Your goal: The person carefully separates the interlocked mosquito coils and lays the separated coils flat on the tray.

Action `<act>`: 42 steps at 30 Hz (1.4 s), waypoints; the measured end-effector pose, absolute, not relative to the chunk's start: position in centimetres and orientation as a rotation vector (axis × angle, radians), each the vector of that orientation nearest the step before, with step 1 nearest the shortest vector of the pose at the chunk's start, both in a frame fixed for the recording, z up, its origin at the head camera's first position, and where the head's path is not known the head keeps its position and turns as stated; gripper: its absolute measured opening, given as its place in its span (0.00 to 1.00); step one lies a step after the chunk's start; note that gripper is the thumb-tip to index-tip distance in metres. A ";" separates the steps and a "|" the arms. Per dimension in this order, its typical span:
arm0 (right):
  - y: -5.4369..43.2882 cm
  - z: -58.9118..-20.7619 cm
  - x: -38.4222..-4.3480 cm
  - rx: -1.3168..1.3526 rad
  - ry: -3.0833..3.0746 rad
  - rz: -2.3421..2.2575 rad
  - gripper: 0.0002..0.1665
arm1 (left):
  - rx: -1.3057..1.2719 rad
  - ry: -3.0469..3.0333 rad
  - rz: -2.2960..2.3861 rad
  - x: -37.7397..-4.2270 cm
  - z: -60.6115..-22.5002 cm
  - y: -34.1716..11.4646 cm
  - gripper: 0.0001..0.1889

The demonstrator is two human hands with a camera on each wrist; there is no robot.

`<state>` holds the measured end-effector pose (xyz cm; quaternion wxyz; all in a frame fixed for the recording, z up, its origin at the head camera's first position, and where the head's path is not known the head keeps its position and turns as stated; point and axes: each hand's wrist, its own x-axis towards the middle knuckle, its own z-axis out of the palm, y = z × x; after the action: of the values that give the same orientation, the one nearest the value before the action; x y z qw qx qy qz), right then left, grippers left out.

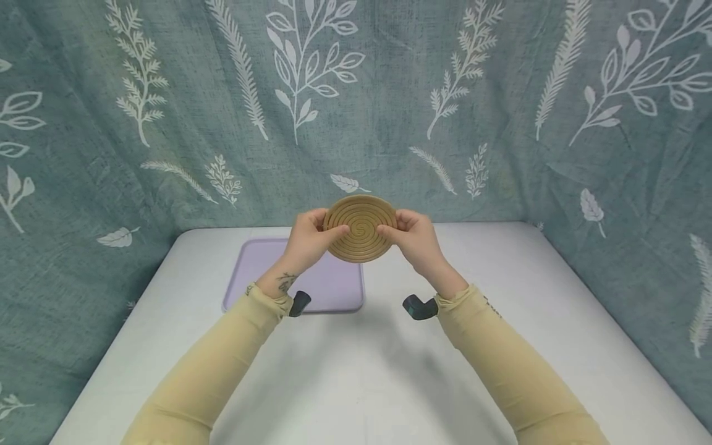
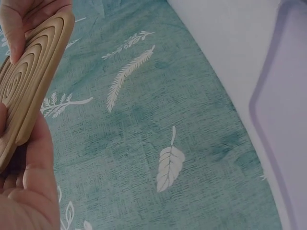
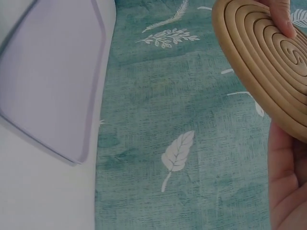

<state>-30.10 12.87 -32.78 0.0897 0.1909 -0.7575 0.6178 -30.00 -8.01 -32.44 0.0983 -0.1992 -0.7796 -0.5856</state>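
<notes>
- Head view, centre: left grip (image 1: 309,240) and right grip (image 1: 415,241) pinch coiled disc (image 1: 360,228) at opposite edges, presumably for balance.
- Lilac tray (image 1: 328,285): on desk (image 1: 489,266), left of centre.

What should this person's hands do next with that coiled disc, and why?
Probably ease the coiled disc down and left toward the lilac tray: the left hand and right hand hold it raised by opposite edges, and the tray lies lower, on the white table, to the left.

The 2 wrist views crop the coiled disc (image 2: 34,79).
</notes>
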 end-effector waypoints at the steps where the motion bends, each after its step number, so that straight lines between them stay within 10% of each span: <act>1: 12.9 -32.6 -30.2 0.568 -2.245 1.841 0.13 | -0.590 -2.304 -1.733 -30.1 -32.2 -8.0 0.14; 42: 11.2 -31.3 -30.8 0.659 -2.201 1.654 0.13 | -0.298 -2.292 -1.613 -31.0 -30.6 -6.7 0.19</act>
<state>-30.78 11.18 -31.31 0.1550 0.2299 -0.7681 0.5772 -30.99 -6.72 -30.65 0.1608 -0.1043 -0.8025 -0.5650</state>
